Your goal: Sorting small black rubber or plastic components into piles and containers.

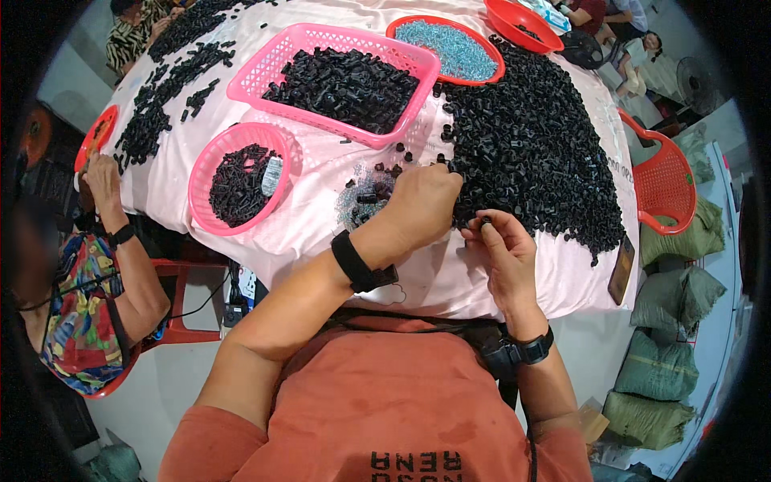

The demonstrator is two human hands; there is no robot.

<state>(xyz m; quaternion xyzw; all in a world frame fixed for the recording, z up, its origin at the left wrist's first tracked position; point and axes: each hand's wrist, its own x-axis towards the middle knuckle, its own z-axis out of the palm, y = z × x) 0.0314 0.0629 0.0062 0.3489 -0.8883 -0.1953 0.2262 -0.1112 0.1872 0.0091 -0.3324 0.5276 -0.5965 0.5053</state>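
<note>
My left hand (426, 201) is closed at the near left edge of a large heap of small black plastic parts (534, 149). Its fingertips are turned away, so what they hold is hidden. Close to its right, my right hand (507, 251) pinches a small black plastic part (485, 222) between thumb and fingers. Beside my left wrist lies a small pile of clear, shiny pieces (353, 205) with some black parts among them. A few loose black parts (408, 157) are scattered on the pink cloth just beyond my left hand.
A pink rectangular basket (241, 87) and a pink round basket (197, 189) hold black parts. Behind stands a red tray of clear bluish pieces (446, 50). A phone (622, 269) lies at the cloth's right edge. Another person's hand (103, 181) is at the left, near a red bowl.
</note>
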